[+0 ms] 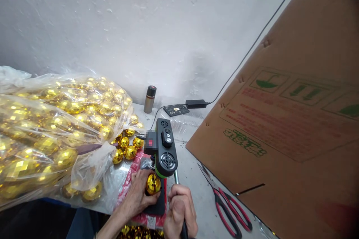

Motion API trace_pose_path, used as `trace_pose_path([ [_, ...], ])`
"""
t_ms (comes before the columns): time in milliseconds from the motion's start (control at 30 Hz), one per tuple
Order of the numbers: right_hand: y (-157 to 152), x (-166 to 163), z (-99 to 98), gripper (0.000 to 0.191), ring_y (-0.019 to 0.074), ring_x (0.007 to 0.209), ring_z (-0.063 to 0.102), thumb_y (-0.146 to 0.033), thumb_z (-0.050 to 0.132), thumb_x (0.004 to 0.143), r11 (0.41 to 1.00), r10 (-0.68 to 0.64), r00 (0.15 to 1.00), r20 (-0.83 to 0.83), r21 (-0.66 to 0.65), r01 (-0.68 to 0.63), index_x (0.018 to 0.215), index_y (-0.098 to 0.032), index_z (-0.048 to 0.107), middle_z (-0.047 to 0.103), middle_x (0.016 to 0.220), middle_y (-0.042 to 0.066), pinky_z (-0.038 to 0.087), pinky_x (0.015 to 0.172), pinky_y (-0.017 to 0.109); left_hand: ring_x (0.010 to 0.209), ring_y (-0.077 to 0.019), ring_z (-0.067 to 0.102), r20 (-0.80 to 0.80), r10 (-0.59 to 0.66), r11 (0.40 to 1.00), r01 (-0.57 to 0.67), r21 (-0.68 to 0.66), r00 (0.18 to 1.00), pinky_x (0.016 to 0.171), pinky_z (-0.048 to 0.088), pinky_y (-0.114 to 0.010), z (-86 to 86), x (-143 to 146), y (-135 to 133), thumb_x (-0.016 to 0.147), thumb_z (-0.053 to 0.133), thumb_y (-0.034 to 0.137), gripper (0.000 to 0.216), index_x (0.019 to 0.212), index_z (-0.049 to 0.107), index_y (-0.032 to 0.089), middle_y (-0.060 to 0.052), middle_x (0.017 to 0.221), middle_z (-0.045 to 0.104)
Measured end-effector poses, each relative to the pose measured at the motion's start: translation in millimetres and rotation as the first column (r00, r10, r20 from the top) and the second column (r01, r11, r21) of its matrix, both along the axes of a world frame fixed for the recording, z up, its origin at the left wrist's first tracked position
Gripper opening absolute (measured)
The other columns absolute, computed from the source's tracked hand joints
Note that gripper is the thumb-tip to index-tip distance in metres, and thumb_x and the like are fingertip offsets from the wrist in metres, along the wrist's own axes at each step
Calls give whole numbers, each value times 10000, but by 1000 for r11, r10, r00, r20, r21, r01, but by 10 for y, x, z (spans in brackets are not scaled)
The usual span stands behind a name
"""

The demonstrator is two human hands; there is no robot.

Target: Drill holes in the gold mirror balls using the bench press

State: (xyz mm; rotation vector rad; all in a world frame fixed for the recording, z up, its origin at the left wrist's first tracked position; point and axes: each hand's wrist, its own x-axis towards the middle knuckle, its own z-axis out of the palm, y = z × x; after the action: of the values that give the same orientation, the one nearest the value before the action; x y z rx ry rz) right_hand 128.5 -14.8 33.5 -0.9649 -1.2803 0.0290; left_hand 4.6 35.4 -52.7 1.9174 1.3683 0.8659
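Observation:
My left hand (137, 192) holds a shiny gold faceted ball (153, 184) between thumb and fingers, under the front end of a black bench machine (166, 147) with round vents and a green band. The ball's underside is hidden by my fingers. My right hand (181, 213) is closed round the lever handle (176, 177) at the machine's right side. Beneath the ball lies the machine's dark base (157, 209), on a red and clear plastic sheet (146, 221). Loose gold balls (130, 152) lie just left of the machine.
A large clear bag (56, 119) of gold balls fills the left. Red-handled scissors (228, 209) lie at right beside a tall cardboard box (280, 119). By the wall are a spray can (149, 99), a black adapter (196, 104) with its cable, and a dark patterned card (176, 110).

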Motion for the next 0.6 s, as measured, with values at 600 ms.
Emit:
trace_pose_path([
  [600, 98, -107, -36, 402, 129, 544, 462, -166, 462, 1072, 989, -108, 988, -107, 90, 117, 676, -237, 476, 507, 656, -33, 325, 546, 303, 1064, -333, 658, 11, 6, 1000, -5, -31, 1000, 999, 473, -474, 34, 36, 14, 750, 774, 270, 431, 1174, 700, 249, -78, 1120, 753],
])
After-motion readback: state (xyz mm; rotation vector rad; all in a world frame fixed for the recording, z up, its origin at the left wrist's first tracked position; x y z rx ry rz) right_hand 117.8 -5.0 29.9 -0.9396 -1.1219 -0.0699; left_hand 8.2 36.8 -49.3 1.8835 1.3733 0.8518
